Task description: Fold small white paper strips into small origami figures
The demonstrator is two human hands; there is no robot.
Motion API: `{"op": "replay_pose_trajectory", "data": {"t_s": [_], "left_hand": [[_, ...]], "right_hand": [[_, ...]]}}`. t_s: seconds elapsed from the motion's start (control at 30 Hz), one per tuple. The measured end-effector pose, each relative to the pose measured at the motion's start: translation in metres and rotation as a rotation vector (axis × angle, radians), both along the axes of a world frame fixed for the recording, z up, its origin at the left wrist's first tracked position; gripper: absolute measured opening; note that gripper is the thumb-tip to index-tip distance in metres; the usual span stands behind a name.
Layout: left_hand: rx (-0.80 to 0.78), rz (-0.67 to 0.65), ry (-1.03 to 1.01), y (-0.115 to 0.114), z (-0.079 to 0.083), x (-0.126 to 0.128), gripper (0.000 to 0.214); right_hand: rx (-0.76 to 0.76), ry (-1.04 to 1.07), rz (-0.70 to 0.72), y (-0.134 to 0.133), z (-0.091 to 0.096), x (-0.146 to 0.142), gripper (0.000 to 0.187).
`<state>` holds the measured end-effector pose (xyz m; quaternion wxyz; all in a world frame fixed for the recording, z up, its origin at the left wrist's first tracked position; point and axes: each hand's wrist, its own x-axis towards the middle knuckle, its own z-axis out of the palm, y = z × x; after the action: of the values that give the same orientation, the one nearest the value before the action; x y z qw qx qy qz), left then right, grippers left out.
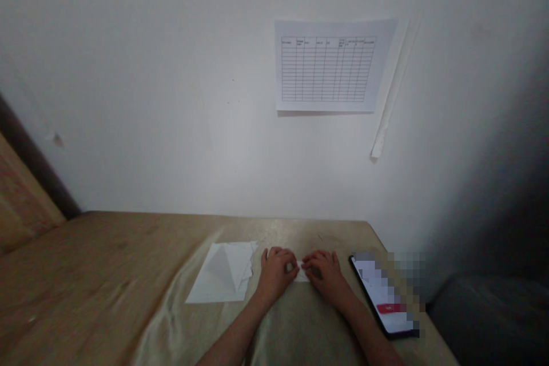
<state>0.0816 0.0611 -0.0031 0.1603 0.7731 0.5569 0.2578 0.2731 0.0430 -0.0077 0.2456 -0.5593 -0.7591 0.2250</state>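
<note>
My left hand (277, 271) and my right hand (323, 271) rest side by side on the table (98, 274), fingers curled. Between them they pinch a small white piece of paper (300, 274), mostly hidden under the fingers. A stack of white paper sheets (223, 280), with a fold line showing on top, lies just left of my left hand. A smartphone (384, 297) with a lit screen lies just right of my right hand, near the table's right edge.
The table is covered with a beige cloth (193, 309) and stands against a white wall. A printed table sheet (330, 66) hangs on the wall above. A brown wooden piece (21, 183) stands at the far left. Dark space lies right of the table.
</note>
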Motion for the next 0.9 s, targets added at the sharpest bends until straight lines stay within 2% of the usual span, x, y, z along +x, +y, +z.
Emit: {"op": "replay_pose_trajectory", "data": {"t_s": [0.6, 0.9], "left_hand": [[-0.015, -0.004, 0.037, -0.0030, 0.0021, 0.0041, 0.007], [0.000, -0.014, 0.058, -0.0011, -0.0026, 0.0035, 0.008]], "right_hand": [[-0.015, -0.038, 0.000, 0.0000, 0.0024, 0.0004, 0.025], [-0.001, -0.010, -0.006, 0.0005, -0.0001, 0.0003, 0.024]]}}
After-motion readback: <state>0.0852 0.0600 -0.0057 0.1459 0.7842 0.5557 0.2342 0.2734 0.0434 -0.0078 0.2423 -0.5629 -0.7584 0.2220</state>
